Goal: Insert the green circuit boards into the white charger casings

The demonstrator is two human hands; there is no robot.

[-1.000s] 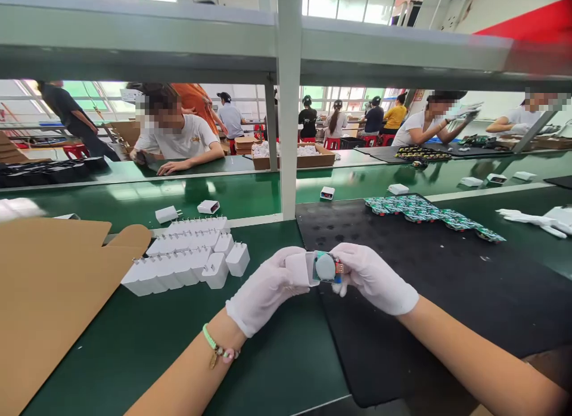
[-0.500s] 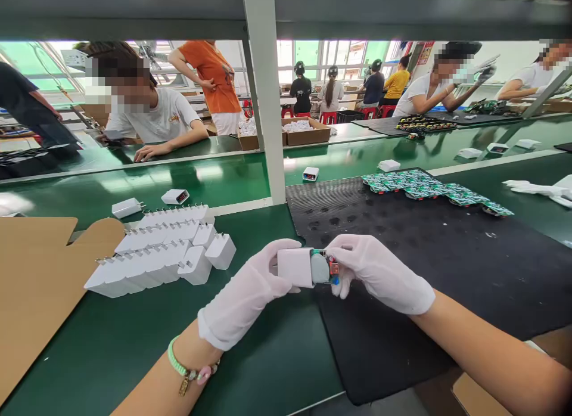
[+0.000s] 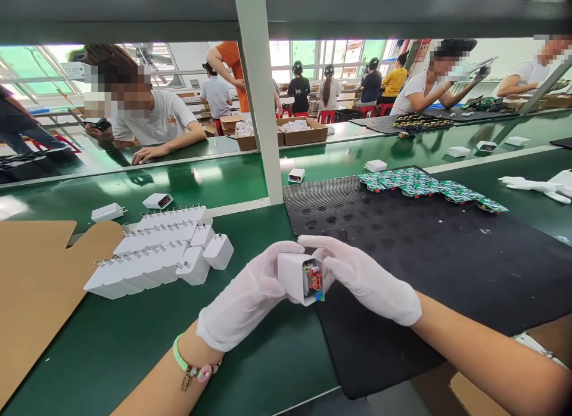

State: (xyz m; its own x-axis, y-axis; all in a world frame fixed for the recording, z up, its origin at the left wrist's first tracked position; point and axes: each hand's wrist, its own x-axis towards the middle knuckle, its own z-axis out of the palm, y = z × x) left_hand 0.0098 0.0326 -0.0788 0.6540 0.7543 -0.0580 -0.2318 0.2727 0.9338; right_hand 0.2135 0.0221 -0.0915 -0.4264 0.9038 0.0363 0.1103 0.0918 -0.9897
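Left hand: the gloved left hand (image 3: 243, 298) is closed around the body of a white charger housing (image 3: 290, 276), its fingers curled over the top and far side.

Right hand: the gloved right hand (image 3: 366, 279) is narrowed onto the housing's right end, with its fingers reaching across the top toward the left hand.

Held item: the housing is gripped between both hands, above the desk and near the edge of a black mat. A circuit board (image 3: 314, 280) with a red part and a green board edge shows in its open end, which faces right and toward the near side.

Left wrist: a green beaded bracelet (image 3: 190, 368) with a gold tag.

Desk: the green desk (image 3: 134, 356) carries rows of white charger units (image 3: 156, 255) with metal pins, left of the hands and just beyond them. Two more units (image 3: 107, 212) lie farther back on the desk.

Left side: a flat cardboard sheet (image 3: 36, 297) lies at the left edge, touching the nearest row.

Mat: the black mat (image 3: 402, 249) lies right of the hands. Green circuit boards (image 3: 429, 186) lie in a band along its far edge.

Right side: a pair of spare white gloves (image 3: 531, 185) lies on the desk beyond the mat.

Far side: a co-worker in a white T-shirt (image 3: 156, 121) rests a hand on the far desk, beside cardboard boxes (image 3: 281, 133) of white items.
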